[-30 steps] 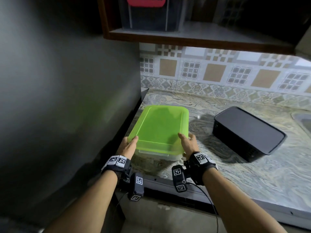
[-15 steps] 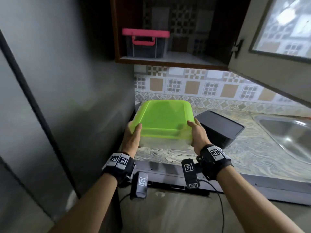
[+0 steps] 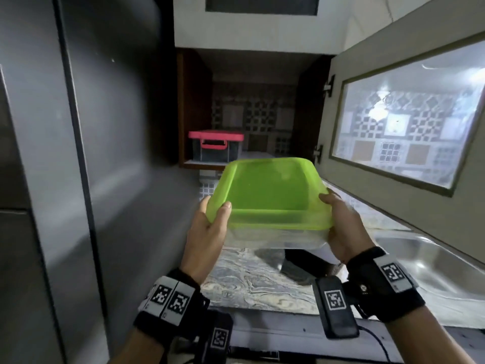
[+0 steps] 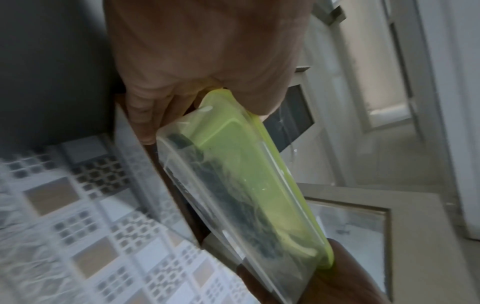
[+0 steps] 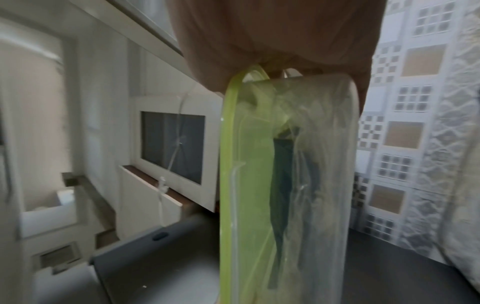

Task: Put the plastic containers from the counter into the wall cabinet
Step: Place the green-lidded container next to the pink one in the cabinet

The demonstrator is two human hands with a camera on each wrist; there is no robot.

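Note:
I hold a clear plastic container with a green lid (image 3: 267,198) in the air, just below the open wall cabinet (image 3: 257,106). My left hand (image 3: 210,227) grips its left end, thumb on the lid. At the other end my right hand (image 3: 341,227) grips it the same way. The wrist views show the same container (image 4: 241,185) (image 5: 285,185) side-on, with fingers underneath. A dark container with a red lid (image 3: 216,147) stands on the cabinet shelf at the left. A black container (image 3: 301,266) lies on the counter, mostly hidden under the green one.
The cabinet door (image 3: 409,122) with a glass pane hangs open on the right. A tall grey appliance (image 3: 91,179) walls off the left side. A steel sink (image 3: 430,264) is set into the marbled counter (image 3: 249,285) at the right. Patterned tiles cover the back wall.
Both hands have lifted the green-lidded container off the counter up to just below the cabinet shelf. My view has tilted upward, so the cabinet's inside now shows.

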